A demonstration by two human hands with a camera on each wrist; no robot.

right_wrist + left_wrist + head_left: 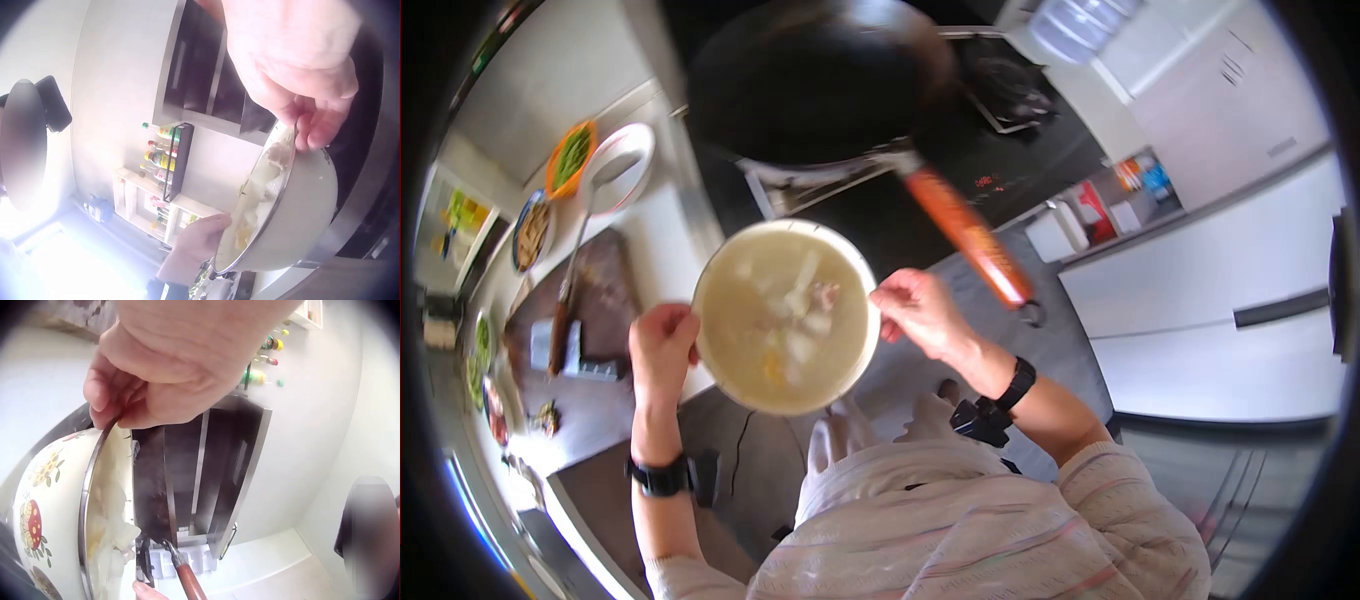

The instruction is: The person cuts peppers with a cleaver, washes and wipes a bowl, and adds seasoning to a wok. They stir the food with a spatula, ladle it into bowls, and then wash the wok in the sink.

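A cream enamel bowl (788, 395) with a dark metal rim is held up in front of the body, full of cloudy soup (745, 330) with pale chunks and a bit of meat. My left hand (662, 350) pinches its rim on the left, thumb and fingers at the edge in the left wrist view. On the opposite side my right hand (925, 312) pinches the rim too. Printed flowers and a red ladybird-like figure decorate the bowl's outer wall (37, 506). Part of the rim is covered by the fingers.
Beyond the bowl a black wok (810, 90) sits on the stove, its orange handle (970, 235) pointing toward the right hand. To the left, a cutting board (615, 280) bears a cleaver (595, 368) and a ladle (565, 300). A white bowl (640, 170) and dishes of food line the counter.
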